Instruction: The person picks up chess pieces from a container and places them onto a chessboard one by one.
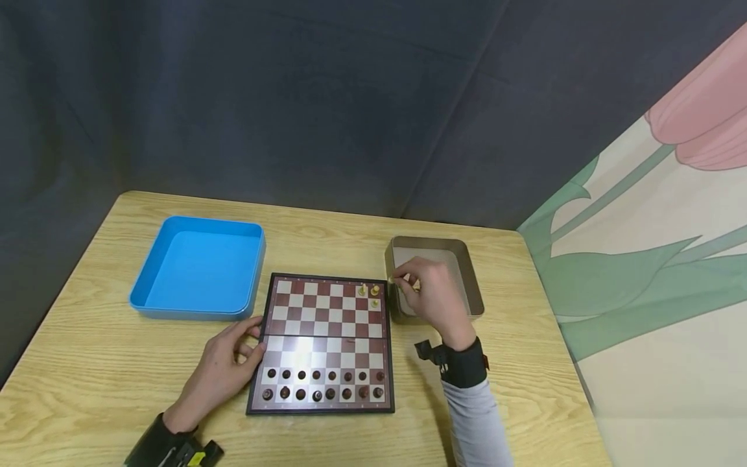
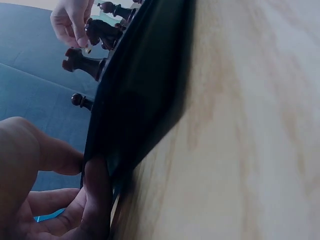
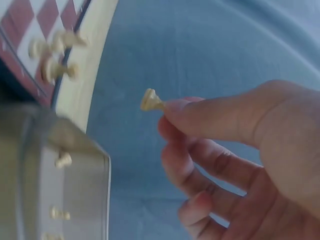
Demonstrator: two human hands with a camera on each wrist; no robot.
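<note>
A folding chessboard (image 1: 327, 324) lies on the table, with dark pieces (image 1: 317, 395) in two rows along its near side. Three cream chess pieces (image 1: 375, 290) stand at its far right corner. My left hand (image 1: 224, 363) grips the board's left edge, thumb and fingers on either side of it in the left wrist view. Between thumb and index finger, my right hand (image 1: 430, 292) pinches a cream chess piece (image 3: 151, 100), its base pointing outward and its top hidden by the fingertips. That hand is above the left side of a metal tin (image 1: 475, 295), close to the board's far right corner.
Several cream pieces (image 3: 60, 214) lie inside the tin. A blue tray (image 1: 198, 269) sits at the back left of the wooden table (image 1: 525, 363). Behind the table hangs a dark cloth (image 1: 303, 117), and a flowered curtain (image 1: 653, 279) is on the right.
</note>
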